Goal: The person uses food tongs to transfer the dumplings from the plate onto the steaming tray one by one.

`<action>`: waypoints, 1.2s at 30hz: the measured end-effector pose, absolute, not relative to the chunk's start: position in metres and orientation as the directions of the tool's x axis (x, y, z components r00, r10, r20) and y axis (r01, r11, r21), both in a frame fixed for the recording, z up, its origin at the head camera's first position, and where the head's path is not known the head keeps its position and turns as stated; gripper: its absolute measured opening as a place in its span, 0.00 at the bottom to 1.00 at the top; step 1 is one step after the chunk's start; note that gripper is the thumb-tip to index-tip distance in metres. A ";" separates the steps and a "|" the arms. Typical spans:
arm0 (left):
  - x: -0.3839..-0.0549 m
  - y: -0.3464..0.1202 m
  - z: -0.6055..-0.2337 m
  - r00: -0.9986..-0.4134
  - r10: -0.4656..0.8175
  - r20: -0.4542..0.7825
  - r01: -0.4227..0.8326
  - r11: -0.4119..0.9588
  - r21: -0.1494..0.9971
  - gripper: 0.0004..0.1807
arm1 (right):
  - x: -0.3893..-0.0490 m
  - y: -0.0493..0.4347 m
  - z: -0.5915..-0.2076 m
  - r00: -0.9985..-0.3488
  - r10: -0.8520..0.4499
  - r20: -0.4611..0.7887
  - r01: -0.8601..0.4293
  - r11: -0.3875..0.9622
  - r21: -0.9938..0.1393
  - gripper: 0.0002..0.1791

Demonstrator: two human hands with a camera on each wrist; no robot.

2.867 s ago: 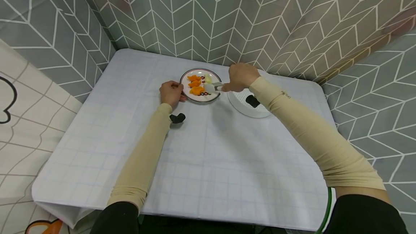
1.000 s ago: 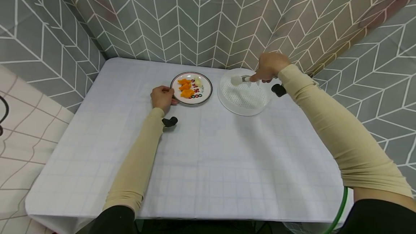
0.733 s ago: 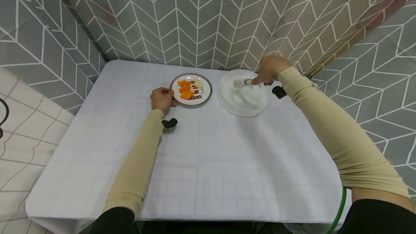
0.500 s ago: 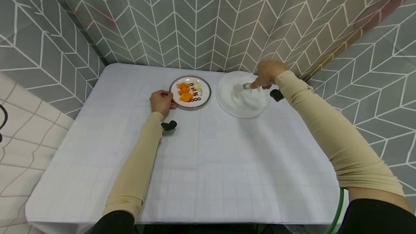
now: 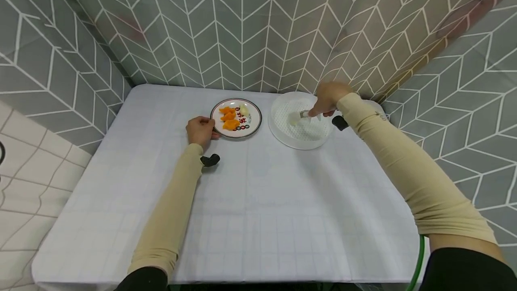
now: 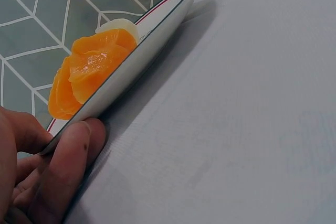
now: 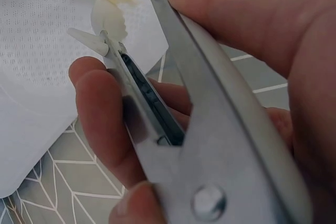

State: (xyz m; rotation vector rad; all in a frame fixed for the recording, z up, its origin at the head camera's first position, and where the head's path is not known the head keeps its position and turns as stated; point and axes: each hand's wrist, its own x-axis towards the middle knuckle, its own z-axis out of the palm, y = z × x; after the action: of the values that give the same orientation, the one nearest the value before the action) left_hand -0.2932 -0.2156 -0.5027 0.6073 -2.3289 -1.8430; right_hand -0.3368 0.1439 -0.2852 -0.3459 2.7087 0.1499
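My left hand (image 5: 199, 130) pinches the near-left rim of a small plate (image 5: 255, 122) that bears orange dumplings (image 5: 229, 118) and one pale one (image 5: 243, 109). Up close, the thumb (image 6: 63, 174) lies under the rim of the plate (image 6: 157, 35), beside the orange dumplings (image 6: 92, 69). My right hand (image 5: 328, 98) grips metal tongs (image 5: 304, 115) with white tips. The tongs (image 7: 173, 98) pinch a pale dumpling (image 7: 111, 1) low over the white perforated steamer tray (image 5: 299, 136).
A white grid-patterned cloth (image 5: 258, 210) covers the table. Grey chevron-patterned walls (image 5: 242, 26) close in the back and both sides. A green hose (image 5: 418, 259) hangs off the near right corner.
My right hand carried the pale dumpling in the tongs from the plate over to the steamer tray and lowered it toward the tray. My left hand kept its hold on the plate rim.
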 end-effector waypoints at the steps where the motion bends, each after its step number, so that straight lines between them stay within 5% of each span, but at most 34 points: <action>1: -0.293 -0.216 -0.503 -0.913 -0.375 -0.159 -0.241 0.182 0.953 0.20 | -0.337 0.144 -0.286 -0.888 -0.217 -0.406 -0.260 0.964 0.053 0.21; 36: -0.290 -0.214 -0.506 -0.915 -0.380 -0.138 -0.222 0.188 0.957 0.20 | -0.332 0.141 -0.298 -0.889 -0.219 -0.402 -0.266 0.962 0.064 0.22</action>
State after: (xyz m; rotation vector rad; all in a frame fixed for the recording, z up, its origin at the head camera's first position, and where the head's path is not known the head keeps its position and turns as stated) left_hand -0.2904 -0.2140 -0.5062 0.5913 -2.3178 -1.8299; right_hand -0.3324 0.1414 -0.2977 -0.3490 2.7122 0.1646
